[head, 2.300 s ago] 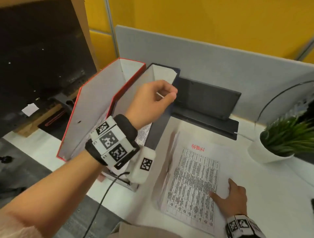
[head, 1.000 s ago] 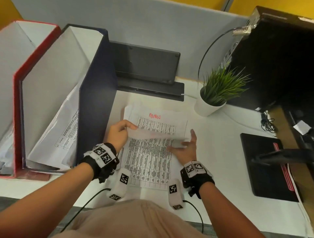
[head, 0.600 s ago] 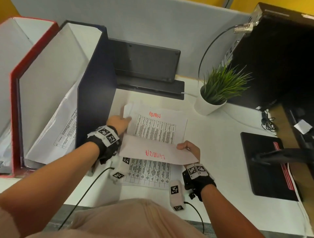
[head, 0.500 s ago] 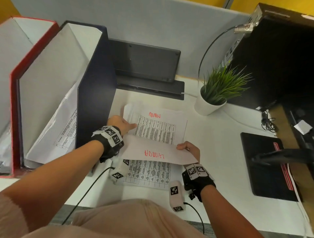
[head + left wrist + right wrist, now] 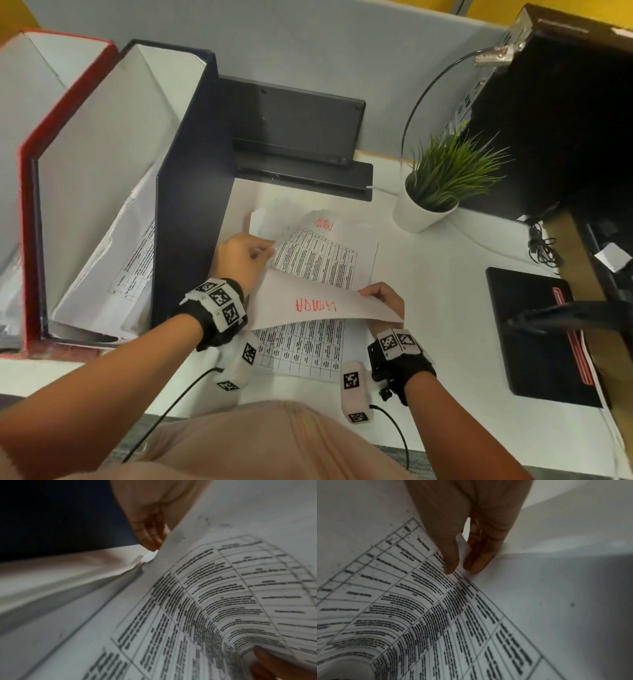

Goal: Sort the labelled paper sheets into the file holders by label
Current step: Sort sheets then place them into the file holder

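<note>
A stack of printed table sheets lies on the white desk [image 5: 445, 274]. My right hand [image 5: 383, 298] pinches the top sheet [image 5: 308, 305], folded back toward me, with its red ADMIN label showing reversed. In the right wrist view, thumb and fingers [image 5: 477, 563] clamp that sheet's edge [image 5: 402, 601]. My left hand [image 5: 239, 257] pinches the left edge of the second ADMIN sheet [image 5: 318, 257], whose corner curls up. Its fingertips [image 5: 150, 540] sit behind that edge. A navy file holder [image 5: 191, 212] with papers [image 5: 126, 260] stands to the left, with a red file holder [image 5: 25, 192] beyond it.
A potted plant [image 5: 442, 178] stands behind and to the right of the stack. A dark device on a stand [image 5: 291, 126] leans at the grey partition. A black pad [image 5: 534, 335] and a black computer case [image 5: 565, 102] fill the right side.
My left hand came from the navy holder to the stack and now curls its fingers onto the second sheet's left edge, which has lifted. My right hand folded the top sheet back and holds it.
</note>
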Motion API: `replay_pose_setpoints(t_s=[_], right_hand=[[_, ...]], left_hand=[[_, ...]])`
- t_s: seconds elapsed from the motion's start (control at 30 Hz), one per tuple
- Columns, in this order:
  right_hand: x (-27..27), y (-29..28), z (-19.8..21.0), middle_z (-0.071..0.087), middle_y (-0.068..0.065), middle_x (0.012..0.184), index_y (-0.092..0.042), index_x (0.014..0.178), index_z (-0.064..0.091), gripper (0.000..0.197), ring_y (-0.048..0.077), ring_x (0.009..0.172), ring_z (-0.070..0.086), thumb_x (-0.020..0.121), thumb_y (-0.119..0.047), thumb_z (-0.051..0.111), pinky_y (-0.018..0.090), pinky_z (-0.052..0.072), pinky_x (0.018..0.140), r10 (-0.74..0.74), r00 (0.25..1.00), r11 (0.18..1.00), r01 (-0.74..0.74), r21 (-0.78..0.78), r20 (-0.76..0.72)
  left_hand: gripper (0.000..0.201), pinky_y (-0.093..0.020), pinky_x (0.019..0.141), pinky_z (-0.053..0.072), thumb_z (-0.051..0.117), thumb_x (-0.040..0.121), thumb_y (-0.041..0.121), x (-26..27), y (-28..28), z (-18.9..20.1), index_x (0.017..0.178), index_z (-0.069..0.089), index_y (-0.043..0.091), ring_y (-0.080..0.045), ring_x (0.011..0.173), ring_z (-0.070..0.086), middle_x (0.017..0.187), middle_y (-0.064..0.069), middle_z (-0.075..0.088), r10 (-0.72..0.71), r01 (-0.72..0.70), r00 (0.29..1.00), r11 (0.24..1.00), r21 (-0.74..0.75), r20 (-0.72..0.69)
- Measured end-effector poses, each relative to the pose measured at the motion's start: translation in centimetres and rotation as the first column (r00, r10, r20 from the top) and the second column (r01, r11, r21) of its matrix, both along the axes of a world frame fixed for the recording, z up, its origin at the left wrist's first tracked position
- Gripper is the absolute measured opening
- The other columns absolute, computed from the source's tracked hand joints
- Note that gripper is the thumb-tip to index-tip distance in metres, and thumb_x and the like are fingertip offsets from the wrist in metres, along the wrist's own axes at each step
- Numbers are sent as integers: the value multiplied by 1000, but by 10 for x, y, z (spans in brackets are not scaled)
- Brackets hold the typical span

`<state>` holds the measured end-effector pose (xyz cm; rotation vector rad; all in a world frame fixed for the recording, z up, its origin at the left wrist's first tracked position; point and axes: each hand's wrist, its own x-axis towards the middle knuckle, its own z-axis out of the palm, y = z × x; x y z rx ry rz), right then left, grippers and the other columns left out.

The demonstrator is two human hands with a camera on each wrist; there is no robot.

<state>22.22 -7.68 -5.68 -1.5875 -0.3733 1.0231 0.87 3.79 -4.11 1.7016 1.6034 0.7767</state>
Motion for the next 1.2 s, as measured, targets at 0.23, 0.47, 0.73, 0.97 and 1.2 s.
replay_pose_setpoints(t_s=[0.23, 0.47, 0.73, 0.97, 1.2], right_hand=[[-1, -2, 1, 57, 12, 95, -8, 120, 38, 69, 22, 85, 57, 66, 18, 72, 12, 51, 57, 73, 984, 997, -78, 26, 165], [10, 5, 2, 65, -2, 57, -3, 66, 66, 33, 3, 47, 60, 83, 17, 47, 15, 47, 46, 70, 982, 996, -79, -43, -173], [7, 4, 2, 59, 4, 42, -9, 29, 54, 48, 18, 39, 60, 69, 16, 48, 20, 47, 38, -34, 908, 996, -3, -88, -419], [4, 4, 7, 58, 0, 41, -10, 30, 55, 52, 13, 38, 59, 72, 18, 42, 16, 45, 37, -32, 920, 999, 32, -8, -390], [4, 3, 8, 52, 3, 37, -8, 29, 49, 52, 15, 32, 53, 75, 17, 42, 16, 43, 35, -98, 908, 995, 77, -67, -407]], left_hand=[[21, -26, 65, 49, 55, 86, 0, -2, -12, 8, 75, 61, 16, -16, 76, 61, 87, -2, 67, 19, 68, 937, 969, -237, 349], [27, -29, 78, 45, 37, 69, -14, -6, -10, 27, 58, 56, 2, -20, 76, 59, 79, -12, 65, 123, 98, 869, 907, -410, 480], [17, -34, 82, 50, 62, 86, 18, -3, 23, 11, 85, 65, 1, -28, 87, 60, 87, -12, 63, -6, -39, 997, 834, -550, -79], [19, -26, 78, 48, 80, 71, 20, 2, 16, 9, 75, 69, 5, -19, 80, 63, 83, -5, 69, 65, -103, 992, 922, -373, -113], [28, -28, 64, 50, 65, 86, 22, 1, 6, 3, 60, 64, 12, -21, 63, 59, 65, -5, 63, -66, 8, 965, 975, -223, -255]])
